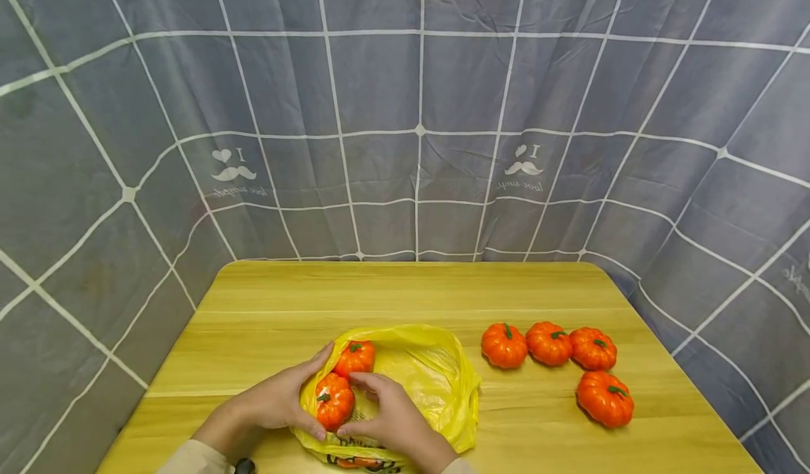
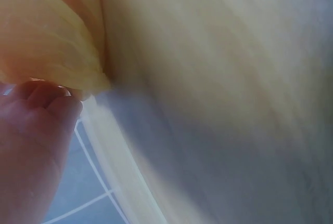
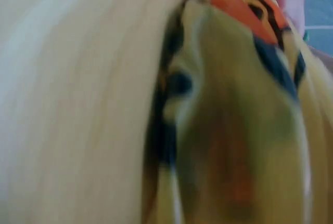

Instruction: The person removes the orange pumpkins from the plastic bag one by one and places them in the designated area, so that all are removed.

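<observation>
A yellow plastic bag (image 1: 436, 389) lies on the table with its mouth open upward. Inside its left part are two small orange pumpkins, the rear pumpkin (image 1: 356, 356) and the front pumpkin (image 1: 335, 407), both with green stems. My left hand (image 1: 285, 395) holds the bag's left side, thumb at the front rim and fingers behind; in the left wrist view its fingers curl against the yellow plastic (image 2: 57, 42). My right hand (image 1: 395, 414) reaches over the front rim into the bag. Its thumb and fingers curve round the right side of the front pumpkin.
Several more orange pumpkins (image 1: 549, 344) stand on the wooden table (image 1: 405, 287) right of the bag, one pumpkin (image 1: 605, 399) nearer the front. A grey curtain (image 1: 380, 171) with white lines hangs behind and at both sides. A small black object (image 1: 245, 466) lies by the left sleeve.
</observation>
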